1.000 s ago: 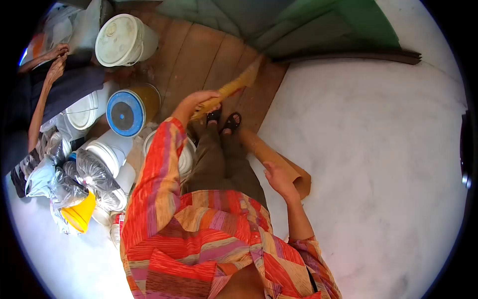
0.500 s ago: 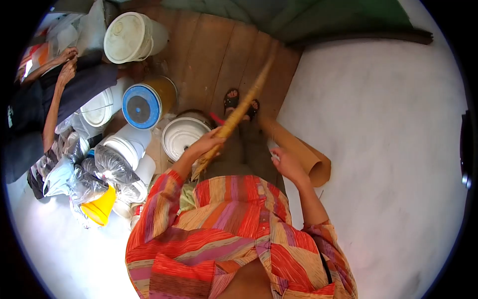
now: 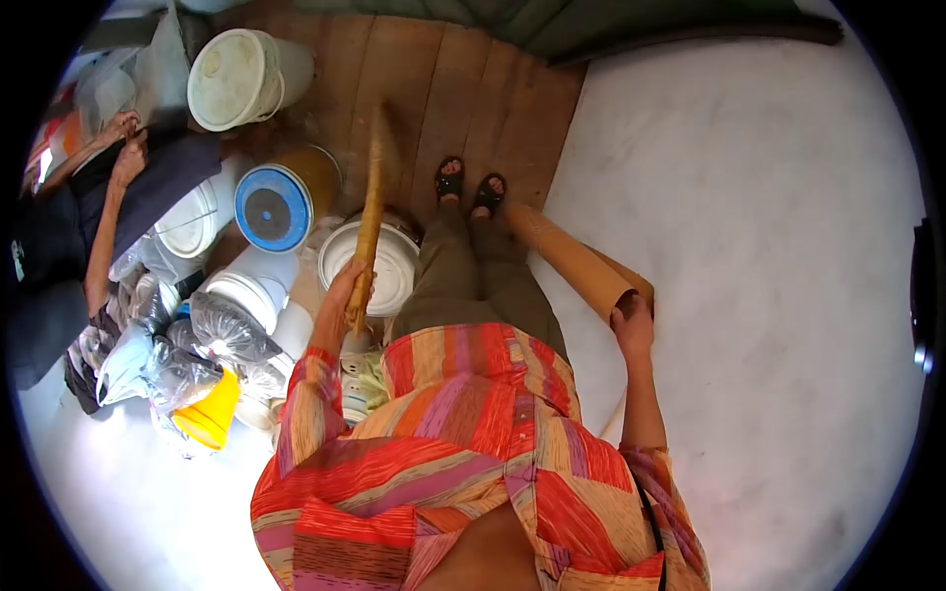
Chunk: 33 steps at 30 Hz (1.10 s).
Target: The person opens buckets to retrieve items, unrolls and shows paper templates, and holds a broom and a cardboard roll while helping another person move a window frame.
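My left hand [image 3: 347, 294] is closed around the lower part of a long yellowish-brown bundle [image 3: 371, 212], which stands nearly upright in the view, its far end blurred. Beneath the bundle is a round white lid [image 3: 394, 271]. At the near end of a rolled brown sheet [image 3: 572, 258], my right hand [image 3: 633, 323] grips the rim of the roll; some of its fingers are hidden. The roll slants from near my feet towards my right hand, and a loose flap shows along its right side.
White buckets [image 3: 229, 81], a blue-lidded bucket [image 3: 273, 207], plastic bags [image 3: 229, 327] and a yellow container [image 3: 210, 412] crowd the left. Another person's hands [image 3: 128, 148] are at the upper left. Dark green cloth [image 3: 453, 14] hangs at the top, above the wooden floor [image 3: 443, 84].
The bundle in my left hand has swung leftwards, off my legs and over the white lid. My right hand has moved right and taken hold of the brown roll's near end.
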Each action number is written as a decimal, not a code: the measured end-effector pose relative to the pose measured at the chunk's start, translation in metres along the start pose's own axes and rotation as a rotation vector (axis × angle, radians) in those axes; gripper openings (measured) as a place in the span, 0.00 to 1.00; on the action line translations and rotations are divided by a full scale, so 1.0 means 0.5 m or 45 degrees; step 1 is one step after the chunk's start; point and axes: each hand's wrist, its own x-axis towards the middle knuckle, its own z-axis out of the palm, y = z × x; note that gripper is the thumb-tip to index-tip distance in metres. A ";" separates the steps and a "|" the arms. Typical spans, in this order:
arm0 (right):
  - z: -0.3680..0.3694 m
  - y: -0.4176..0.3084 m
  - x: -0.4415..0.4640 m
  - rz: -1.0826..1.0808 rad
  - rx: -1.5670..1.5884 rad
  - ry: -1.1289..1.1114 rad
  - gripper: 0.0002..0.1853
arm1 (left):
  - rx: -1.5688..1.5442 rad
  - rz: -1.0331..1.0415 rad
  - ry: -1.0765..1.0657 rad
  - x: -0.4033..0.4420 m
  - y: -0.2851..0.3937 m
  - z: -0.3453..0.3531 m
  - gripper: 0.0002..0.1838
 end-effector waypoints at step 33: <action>0.153 0.032 -0.133 0.217 0.008 -0.014 0.17 | 0.534 -0.151 -0.331 -0.061 0.174 0.204 0.27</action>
